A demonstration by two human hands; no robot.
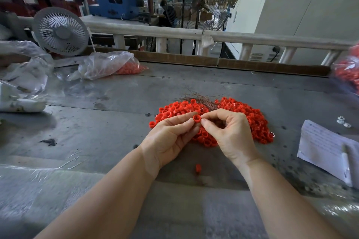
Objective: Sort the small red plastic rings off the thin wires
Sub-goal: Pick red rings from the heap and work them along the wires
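The scuffed grey metal worktable (116,99) spreads flat beneath the fingers, a hard bare surface that lets small parts lie loose and be raked about. Far off to the fingers' left, a crumpled clear plastic bag (104,64) lies slumped with more red pieces showing through its thin film, probably a store of stock or of finished pieces. Just beyond and under the fingertips sits the heap of small red plastic rings (242,116), short glossy bands of smooth moulded plastic, piled close so that the next one is always within reach. Past the heap, behind the fingers, a tangled bundle of thin brownish wires (202,100) fans out, fine and springy.

The left hand (171,137) is curled loosely, its thumb and forefinger pinching a single red ring (196,118) and holding it up with its open bore towards the camera. The right hand (231,134) meets it from the other side, fingers bent inward and its fingertips (204,122) nipped together against the ring, seemingly drawing something fine from it; whether a wire lies between them cannot be told. One stray red ring (198,168) lies alone on the table nearer the wrists.
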